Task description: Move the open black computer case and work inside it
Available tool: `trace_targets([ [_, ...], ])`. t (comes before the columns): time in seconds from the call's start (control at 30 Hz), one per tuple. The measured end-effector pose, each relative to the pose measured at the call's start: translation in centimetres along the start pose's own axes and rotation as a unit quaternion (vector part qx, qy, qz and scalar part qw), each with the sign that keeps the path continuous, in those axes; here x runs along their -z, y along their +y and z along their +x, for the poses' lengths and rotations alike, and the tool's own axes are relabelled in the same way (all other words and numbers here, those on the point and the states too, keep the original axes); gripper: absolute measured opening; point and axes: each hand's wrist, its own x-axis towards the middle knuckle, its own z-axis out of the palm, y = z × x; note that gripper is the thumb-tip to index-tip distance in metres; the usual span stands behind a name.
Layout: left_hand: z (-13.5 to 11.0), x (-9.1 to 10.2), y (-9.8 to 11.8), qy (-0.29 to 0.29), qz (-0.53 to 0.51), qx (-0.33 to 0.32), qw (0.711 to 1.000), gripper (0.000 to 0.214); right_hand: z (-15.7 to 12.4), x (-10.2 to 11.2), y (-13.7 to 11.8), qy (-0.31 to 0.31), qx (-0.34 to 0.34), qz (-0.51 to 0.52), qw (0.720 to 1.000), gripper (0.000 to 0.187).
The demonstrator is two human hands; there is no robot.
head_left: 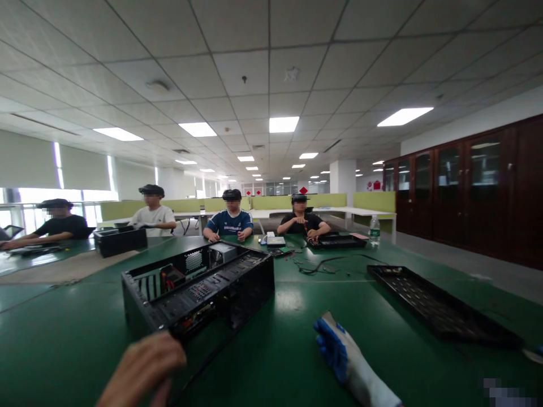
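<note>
We see 1 black, open case (199,291), innards showing; left hand (146,364) curled, can't tell its hold; right hand (339,347) loosely open, empty.

The room is rather dim, lit by ceiling panels (284,124) and left windows (57,165); green tabletop (292,302) has soft glare, left hand (146,364) is blurred.

From head height, the view faces across the table (280,350).

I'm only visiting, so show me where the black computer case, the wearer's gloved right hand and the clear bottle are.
Computer case (200,291): head view, perforated part of its long face.
Right hand (339,349): head view, middle of the gloved hand.
Bottle (374,231): head view, its side.
</note>
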Motion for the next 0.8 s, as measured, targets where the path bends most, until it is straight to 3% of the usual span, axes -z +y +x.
trace_targets([
  [0.07,3.9,2.9,-5.3,0.078,0.055,0.089,0.991,0.035,-0.5,-0.4,0.0,0.009,0.005,-0.009,1.000,0.072],
  [0.1,5.8,4.1,-7.8,0.070,0.067,0.142,0.985,0.041,-0.7,-0.6,-0.1,0.010,0.003,-0.012,1.000,0.078],
  [0.2,9.6,5.4,-13.4,-0.034,0.108,0.191,0.975,0.049,-1.4,-0.9,-0.4,-0.003,-0.009,-0.010,1.000,0.091],
  [0.3,10.2,4.5,-15.8,-0.110,0.138,0.174,0.969,0.040,-1.4,-0.7,-0.7,-0.009,-0.030,0.014,0.999,0.079],
  [0.4,9.3,3.7,-16.4,-0.170,0.175,0.164,0.956,0.032,-1.1,-0.6,-1.0,-0.044,-0.041,0.016,0.998,0.056],
  [0.53,9.0,4.0,-15.9,-0.199,0.224,0.167,0.939,0.029,-1.1,-0.6,-1.0,-0.093,-0.026,-0.020,0.995,0.045],
  [0.63,9.0,4.0,-14.5,-0.209,0.249,0.169,0.930,0.029,-1.5,-0.4,-0.8,-0.105,0.010,-0.053,0.993,0.047],
  [0.8,8.1,3.6,-10.0,-0.222,0.297,0.175,0.912,0.029,-2.2,0.3,-0.6,-0.129,0.026,-0.097,0.987,0.072],
])
